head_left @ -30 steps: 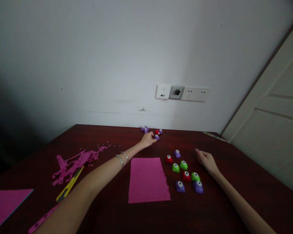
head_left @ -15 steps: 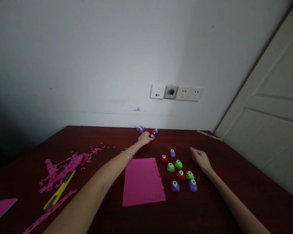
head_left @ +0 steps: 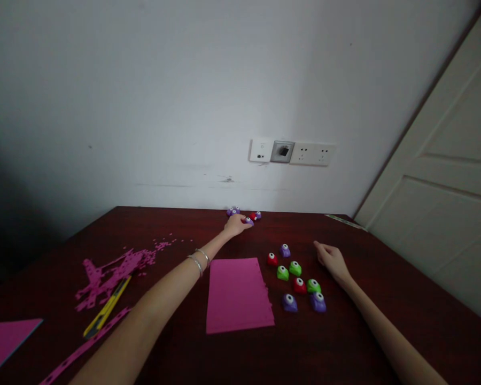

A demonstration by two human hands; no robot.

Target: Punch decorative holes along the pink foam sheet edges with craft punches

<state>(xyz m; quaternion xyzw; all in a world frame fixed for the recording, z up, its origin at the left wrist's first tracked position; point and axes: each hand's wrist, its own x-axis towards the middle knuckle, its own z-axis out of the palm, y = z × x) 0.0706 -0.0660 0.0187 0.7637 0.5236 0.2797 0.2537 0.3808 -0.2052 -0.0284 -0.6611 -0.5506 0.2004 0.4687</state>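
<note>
At the far side of the table my left hand [head_left: 235, 225] has its fingers closed on a small purple craft punch [head_left: 249, 222] with a round white button. Part of that punch is hidden by the fingers. Close by are a red punch [head_left: 253, 216] and a cluster of purple punches [head_left: 233, 212]. My right hand [head_left: 332, 262] rests on the table at the right, fingers curled in and nothing visible in them. To its left stand several punches, among them a purple one [head_left: 285, 250], a green one [head_left: 295, 268] and a red one [head_left: 271, 259].
A pink foam sheet [head_left: 238, 297] lies in the middle. On the left are pink scraps [head_left: 118, 272], a yellow utility knife [head_left: 107, 307], a punched pink strip [head_left: 84, 347] and another pink sheet [head_left: 6, 342]. Wall sockets [head_left: 312, 154] and a white door [head_left: 444, 176] border the table.
My left hand and the purple punch have shifted slightly left, away from the red punch. The view has turned a little; my right hand stays in place.
</note>
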